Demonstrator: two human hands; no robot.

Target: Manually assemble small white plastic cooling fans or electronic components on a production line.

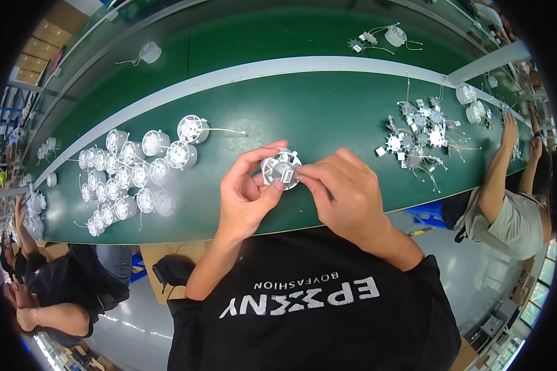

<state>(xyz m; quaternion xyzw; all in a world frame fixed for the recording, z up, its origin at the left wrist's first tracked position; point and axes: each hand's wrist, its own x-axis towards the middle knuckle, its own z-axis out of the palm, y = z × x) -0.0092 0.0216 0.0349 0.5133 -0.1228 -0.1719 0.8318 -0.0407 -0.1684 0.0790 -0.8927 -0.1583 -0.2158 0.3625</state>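
My left hand (246,193) is closed around a round clear plastic housing (270,166) with a white spoked face. Its thumb presses on a grey centre piece that bears a small white label (287,176). From the right, my right hand (349,191) reaches the housing's edge with thumb and forefinger pinched together. Whatever sits between those fingertips is hidden. Both hands are above the near part of the green table (303,111).
To the left stand several similar round housings (155,143), some trailing thin wires. On the right lies a heap of star-shaped grey parts (422,133) with white wires. A pale rail (254,68) crosses the table. Co-workers' arms (498,173) rest at the right; another person (74,284) sits left.
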